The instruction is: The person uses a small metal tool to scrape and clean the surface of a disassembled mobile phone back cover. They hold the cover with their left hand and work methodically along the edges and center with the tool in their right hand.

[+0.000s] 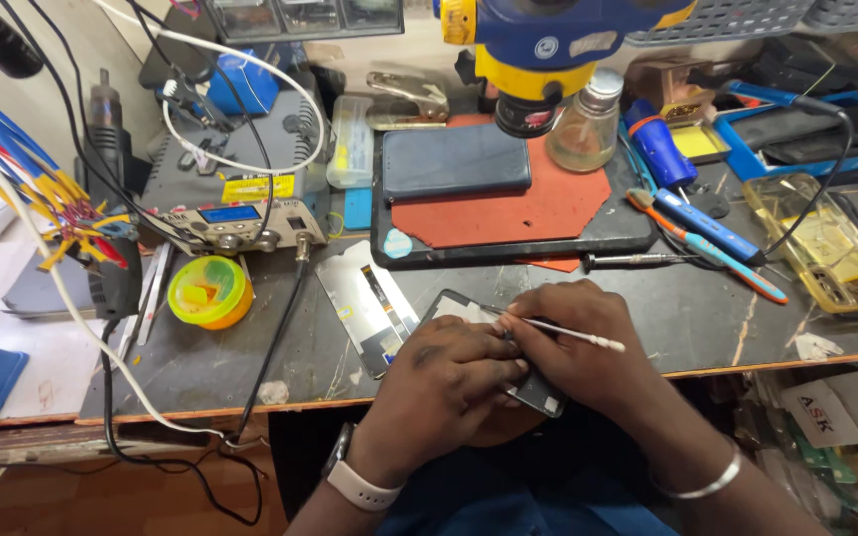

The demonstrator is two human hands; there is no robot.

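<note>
Pinching a cotton swab point(573, 335) in my right hand point(588, 352), I press my left hand point(449, 382) closed onto the phone frame point(489, 342), which lies beneath both at the bench edge point(201, 392).

You sit at a dark, scratched workbench point(707, 318) with a worn wooden front edge, a pale wall point(42, 119) behind on your left, grey plastic baskets point(737, 15) above, even bright light throughout.

Bare bench top point(707, 318) is left open to the right of the hands, while passage leftward is blocked by a screen panel point(366, 306), a black cable point(275, 342) and a yellow tub point(211, 291).
</note>
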